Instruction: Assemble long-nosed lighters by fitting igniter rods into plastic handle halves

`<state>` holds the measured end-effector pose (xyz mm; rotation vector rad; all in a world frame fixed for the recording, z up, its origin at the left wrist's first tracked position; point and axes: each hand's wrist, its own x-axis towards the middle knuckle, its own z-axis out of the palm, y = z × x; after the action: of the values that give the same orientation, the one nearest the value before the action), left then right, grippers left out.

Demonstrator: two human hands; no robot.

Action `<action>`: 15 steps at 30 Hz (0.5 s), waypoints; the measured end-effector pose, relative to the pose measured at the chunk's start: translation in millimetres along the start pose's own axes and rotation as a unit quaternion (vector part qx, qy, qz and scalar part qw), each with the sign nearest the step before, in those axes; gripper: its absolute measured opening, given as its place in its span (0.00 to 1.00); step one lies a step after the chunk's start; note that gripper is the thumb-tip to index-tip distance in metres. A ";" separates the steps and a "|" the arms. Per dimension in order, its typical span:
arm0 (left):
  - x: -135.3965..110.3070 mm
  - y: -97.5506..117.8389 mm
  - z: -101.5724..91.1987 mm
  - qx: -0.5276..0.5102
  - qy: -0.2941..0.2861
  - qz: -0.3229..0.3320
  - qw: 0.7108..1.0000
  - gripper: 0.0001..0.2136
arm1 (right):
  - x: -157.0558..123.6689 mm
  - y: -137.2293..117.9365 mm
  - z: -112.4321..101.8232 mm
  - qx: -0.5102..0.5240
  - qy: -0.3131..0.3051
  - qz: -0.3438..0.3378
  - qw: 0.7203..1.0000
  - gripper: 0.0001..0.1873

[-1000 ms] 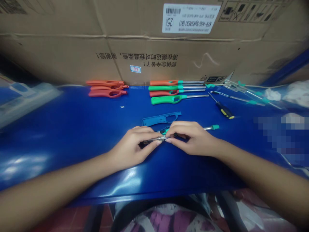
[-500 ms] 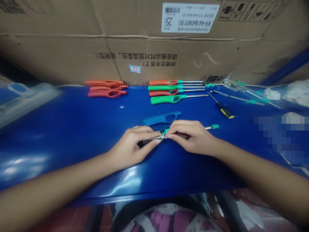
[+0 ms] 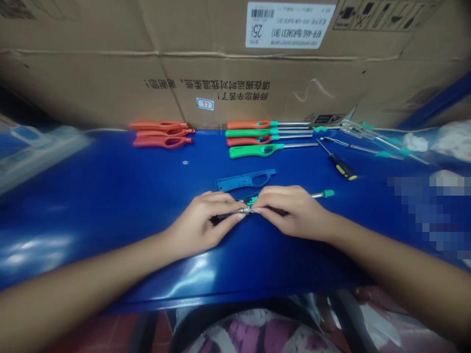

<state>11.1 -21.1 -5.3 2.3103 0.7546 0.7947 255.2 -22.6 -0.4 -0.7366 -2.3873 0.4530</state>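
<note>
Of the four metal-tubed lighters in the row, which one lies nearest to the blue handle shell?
The front green lighter. Between it and the other green lighter lies the red one; the orange one is farthest back.

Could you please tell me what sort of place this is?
Probably a workbench, perhaps in a small workshop: on the blue tabletop lie four long-necked lighters in a row, a screwdriver and a loose blue handle half.
</note>
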 end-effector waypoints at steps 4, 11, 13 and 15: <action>0.3 -0.1 0.3 -0.008 0.009 0.005 1.000 0.10 | 0.3 -0.8 0.0 0.011 0.011 0.003 1.000 0.07; 0.7 -1.6 -3.7 0.022 0.042 0.006 0.999 0.12 | 3.5 -4.0 -11.5 -0.063 0.020 0.018 0.998 0.07; 1.1 -3.0 -4.7 0.042 0.046 0.004 0.998 0.12 | 3.7 -3.4 -15.0 -0.098 -0.001 0.039 0.994 0.09; 1.3 -4.1 -5.0 0.062 0.042 0.004 0.997 0.12 | 3.5 -2.0 -16.9 -0.123 -0.029 0.053 0.991 0.11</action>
<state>7.2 -15.9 -4.3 2.4024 0.8539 0.8760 262.7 -19.7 15.0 -0.9767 -2.4942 0.2255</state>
